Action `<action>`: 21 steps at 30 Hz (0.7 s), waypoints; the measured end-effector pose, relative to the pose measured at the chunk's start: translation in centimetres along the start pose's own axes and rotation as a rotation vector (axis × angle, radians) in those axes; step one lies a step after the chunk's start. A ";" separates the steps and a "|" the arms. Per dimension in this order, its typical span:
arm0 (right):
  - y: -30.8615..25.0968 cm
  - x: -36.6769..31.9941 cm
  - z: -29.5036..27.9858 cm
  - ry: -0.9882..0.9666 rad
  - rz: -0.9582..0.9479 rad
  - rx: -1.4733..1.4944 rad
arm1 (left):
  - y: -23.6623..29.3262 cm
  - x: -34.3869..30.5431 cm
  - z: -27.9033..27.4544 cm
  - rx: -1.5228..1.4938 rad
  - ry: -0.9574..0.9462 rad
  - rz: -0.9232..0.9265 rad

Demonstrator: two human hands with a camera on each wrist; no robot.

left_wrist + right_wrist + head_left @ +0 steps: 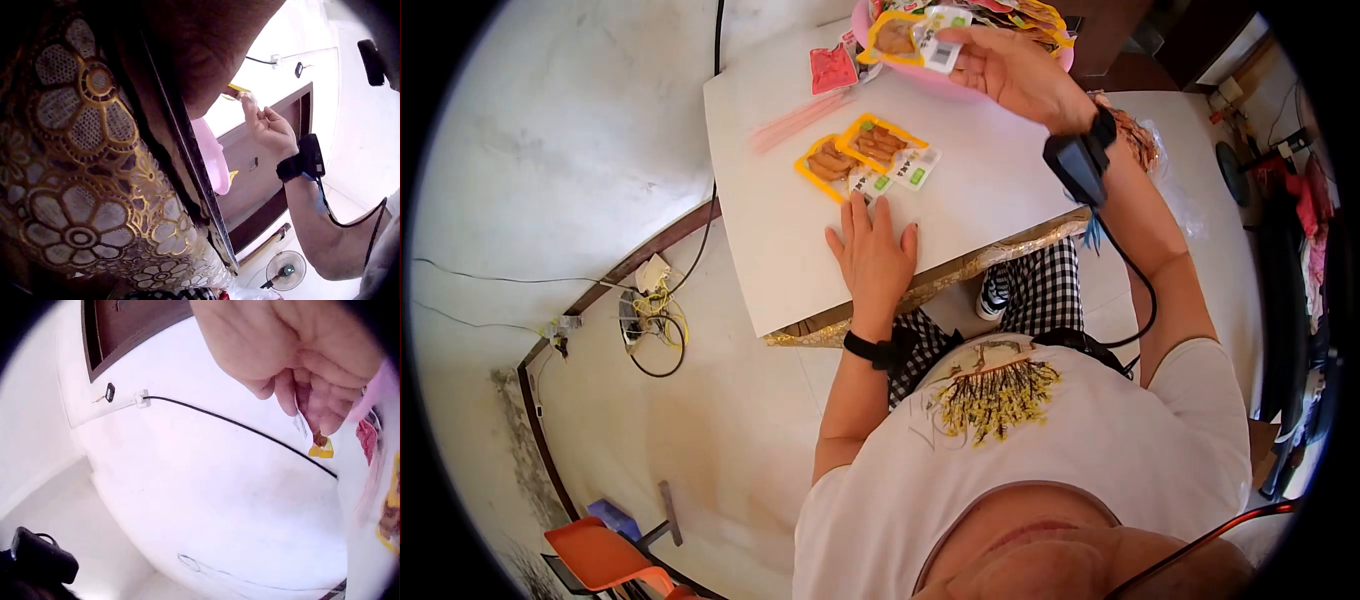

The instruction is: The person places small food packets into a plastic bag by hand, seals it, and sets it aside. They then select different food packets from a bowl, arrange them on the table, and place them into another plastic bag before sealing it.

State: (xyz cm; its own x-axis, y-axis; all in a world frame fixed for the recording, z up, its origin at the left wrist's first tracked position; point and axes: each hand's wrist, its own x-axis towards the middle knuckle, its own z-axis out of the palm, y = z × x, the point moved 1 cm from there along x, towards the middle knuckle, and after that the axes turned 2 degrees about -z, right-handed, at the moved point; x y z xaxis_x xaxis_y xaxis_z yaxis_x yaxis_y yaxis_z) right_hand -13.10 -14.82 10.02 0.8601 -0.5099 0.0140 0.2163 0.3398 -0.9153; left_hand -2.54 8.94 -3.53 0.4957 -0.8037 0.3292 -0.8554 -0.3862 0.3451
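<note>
Here, nearest the person's body, the left hand [875, 262] lies palm down on the white tabletop [780, 235], its fingers spread and their tips at the white end of a yellow-edged snack pouch [830, 165]. A second snack pouch [883, 143] overlaps that one; both show brown pieces inside. Farther off, the right hand [1025, 82] pinches a third snack pouch [912, 40] between thumb and fingers, above the edge of a pink basin [940, 84] holding more packets. A red packet [833, 69] lies beside the basin.
</note>
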 end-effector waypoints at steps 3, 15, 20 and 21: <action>3.0 -1.8 0.1 -0.108 -0.013 0.097 | 0.0 0.0 0.0 0.001 -0.013 -0.004; 8.6 -5.3 -1.1 0.061 0.363 -0.407 | 0.2 0.1 -0.1 0.030 -0.070 -0.027; 2.6 -3.0 -4.6 0.057 -0.116 -0.975 | 0.2 0.1 0.0 0.028 -0.066 -0.026; 1.6 -2.2 -5.3 0.052 -0.288 -1.129 | 0.3 0.0 0.0 0.025 -0.059 -0.020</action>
State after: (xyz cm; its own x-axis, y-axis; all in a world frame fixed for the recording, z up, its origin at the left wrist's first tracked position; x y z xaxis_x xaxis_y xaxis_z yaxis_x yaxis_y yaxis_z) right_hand -17.05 -17.30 6.36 0.8208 -0.4939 0.2870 -0.1560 -0.6772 -0.7191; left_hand -2.75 8.81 -3.39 0.5033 -0.8209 0.2698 -0.8495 -0.4127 0.3287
